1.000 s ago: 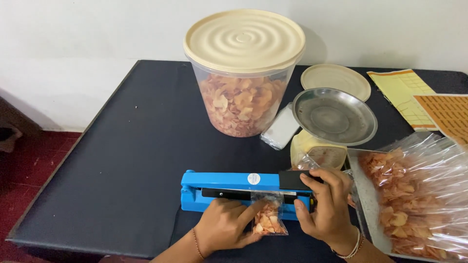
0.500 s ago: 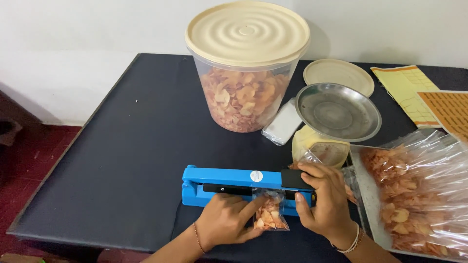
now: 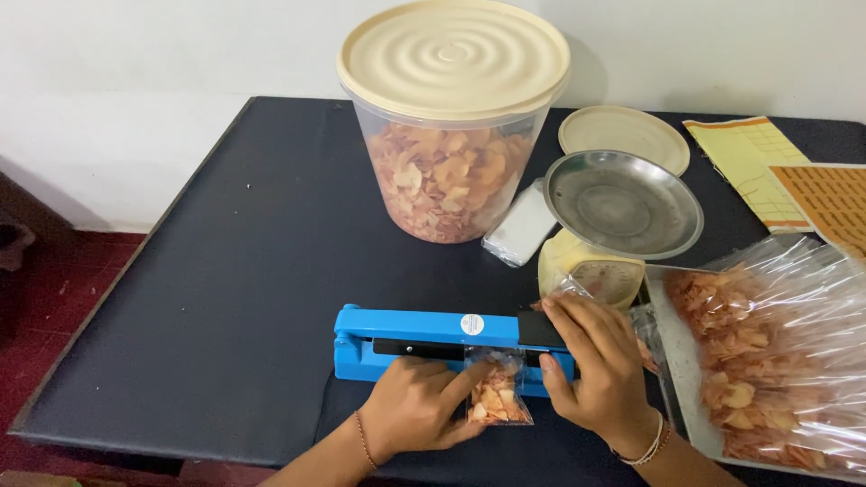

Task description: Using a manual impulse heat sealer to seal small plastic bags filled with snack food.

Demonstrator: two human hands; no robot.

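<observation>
Small clear plastic pouch of orange-pink chips (image 3: 497, 399) lies at the 6 o'clock edge of the black bench (image 3: 225, 271), its top edge tucked under the arm of the blue bar-shaped heat sealer (image 3: 433, 335).

Left hand (image 3: 410, 410): palm down on the bench at 7 o'clock of the pouch, fingers (image 3: 465, 379) loosely spread, forefinger stretched onto the pouch's upper left corner, pinning it flat. No closed grip.

Right hand (image 3: 595, 365): at 3 o'clock of the pouch, curled over the black handle end of the sealer arm, fingers wrapped on top, thumb low beside the pouch's right edge. Bangles on that wrist.

Around:
- Large clear plastic tub with cream ridged lid (image 3: 451, 126), part full of the same chips, at 12 o'clock of the sealer.
- Cream kitchen scale with round steel pan (image 3: 622, 203) at 1 o'clock, just behind the right hand.
- Loose cream round lid (image 3: 622, 135) behind the pan.
- Flat clear packet (image 3: 519, 230) between tub and scale.
- Steel tray heaped with filled clear bags of chips (image 3: 776, 352) at 3 o'clock.
- Yellow and orange printed sheets (image 3: 794, 180) at 2 o'clock, far corner.
</observation>
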